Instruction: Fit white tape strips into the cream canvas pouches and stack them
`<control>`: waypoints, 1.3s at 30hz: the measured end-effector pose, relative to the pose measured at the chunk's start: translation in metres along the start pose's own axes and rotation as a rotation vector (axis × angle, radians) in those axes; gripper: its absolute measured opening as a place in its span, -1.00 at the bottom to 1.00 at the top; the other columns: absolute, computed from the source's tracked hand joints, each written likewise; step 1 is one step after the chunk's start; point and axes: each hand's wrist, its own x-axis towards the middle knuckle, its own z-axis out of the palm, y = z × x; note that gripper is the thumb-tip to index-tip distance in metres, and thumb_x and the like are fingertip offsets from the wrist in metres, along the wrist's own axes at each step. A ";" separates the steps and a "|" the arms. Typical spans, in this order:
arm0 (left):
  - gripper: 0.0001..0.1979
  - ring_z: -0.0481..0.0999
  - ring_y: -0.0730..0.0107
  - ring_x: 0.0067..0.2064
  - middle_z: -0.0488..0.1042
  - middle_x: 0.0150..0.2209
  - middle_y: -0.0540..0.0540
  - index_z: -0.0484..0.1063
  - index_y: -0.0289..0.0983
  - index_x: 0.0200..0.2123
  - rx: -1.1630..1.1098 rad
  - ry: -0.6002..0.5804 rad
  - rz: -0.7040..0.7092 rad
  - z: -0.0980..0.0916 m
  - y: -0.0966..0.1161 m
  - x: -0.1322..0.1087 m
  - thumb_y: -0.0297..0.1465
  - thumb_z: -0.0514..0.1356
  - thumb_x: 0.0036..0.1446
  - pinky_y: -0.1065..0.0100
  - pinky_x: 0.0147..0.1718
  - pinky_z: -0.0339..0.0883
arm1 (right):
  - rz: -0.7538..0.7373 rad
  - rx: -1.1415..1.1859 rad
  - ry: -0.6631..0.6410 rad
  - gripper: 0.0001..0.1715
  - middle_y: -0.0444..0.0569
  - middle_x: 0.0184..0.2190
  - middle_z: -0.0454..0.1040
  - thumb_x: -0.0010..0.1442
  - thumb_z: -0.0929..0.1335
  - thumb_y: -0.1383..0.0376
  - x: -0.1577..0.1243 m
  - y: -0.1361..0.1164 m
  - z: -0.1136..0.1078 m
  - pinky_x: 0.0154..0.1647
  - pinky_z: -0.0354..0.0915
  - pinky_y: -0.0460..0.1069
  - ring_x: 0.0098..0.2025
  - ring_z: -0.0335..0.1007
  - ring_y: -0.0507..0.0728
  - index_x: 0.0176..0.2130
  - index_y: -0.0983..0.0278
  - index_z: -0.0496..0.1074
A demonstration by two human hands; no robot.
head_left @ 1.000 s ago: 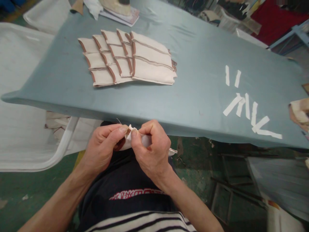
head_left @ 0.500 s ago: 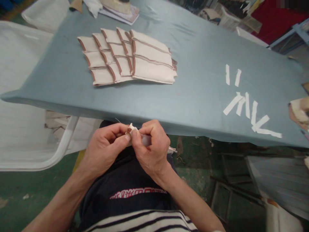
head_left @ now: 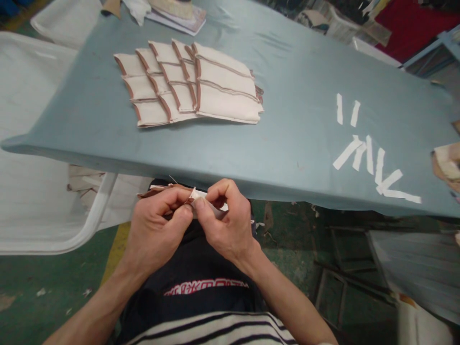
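Note:
Just in front of the table edge, both hands pinch one cream fabric piece with brown edging [head_left: 196,192]. My left hand [head_left: 158,225] is closed on its brown-edged side, thumb against forefinger. My right hand [head_left: 228,220] grips the cream part beside it, the two thumbs almost touching. A brown-edged strip of the piece sticks out behind the left fingers, with a thin thread end standing up there. Much of the piece is covered by my fingers. Beyond the hands lies an overlapping row of cream panels with brown edges [head_left: 226,98] on the table.
Blue-green cloth covers the table [head_left: 287,158]. Several white strips [head_left: 375,163] lie on its right side. A white tub [head_left: 36,201] with folded fabric pieces [head_left: 86,182] stands at left. Another person's hand [head_left: 451,160] shows at the right edge. A metal frame [head_left: 330,292] stands below right.
The held piece has turned or spread, so its brown-edged strip now shows to the left behind my left hand. More of its cream face shows between my fingers. Both hands stay nearly in place.

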 end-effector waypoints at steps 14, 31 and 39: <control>-0.75 0.29 0.38 -0.53 0.35 -0.60 0.06 0.36 -0.17 -0.59 0.035 -0.215 0.053 -0.005 0.001 0.016 -0.28 0.11 0.11 0.36 -0.52 0.14 | 0.078 0.376 -0.590 -0.34 -0.32 -0.51 0.12 0.44 0.47 -0.22 0.032 0.031 -0.012 -0.45 0.07 -0.06 -0.49 0.00 0.01 -0.37 0.11 0.18; -0.69 0.56 0.29 -0.44 0.65 -0.48 -0.01 0.75 -0.16 -0.40 0.073 -0.612 0.228 -0.040 0.047 0.045 -0.30 0.21 0.29 0.43 -0.47 0.30 | -0.639 0.001 -0.531 -0.68 0.03 0.00 0.77 0.53 0.48 0.09 0.071 -0.017 -0.060 0.07 0.56 0.03 0.00 0.73 0.15 0.12 0.23 0.56; -0.84 0.38 0.38 -0.61 0.54 -0.58 0.06 0.60 -0.14 -0.37 0.123 -0.512 0.205 -0.046 0.043 0.042 -0.30 0.23 0.22 0.47 -0.66 0.11 | -0.409 -0.133 -0.672 -0.71 -0.28 -0.54 0.22 0.26 0.39 0.19 0.071 -0.030 -0.060 -0.38 0.04 -0.01 -0.48 0.11 0.03 -0.41 0.13 0.22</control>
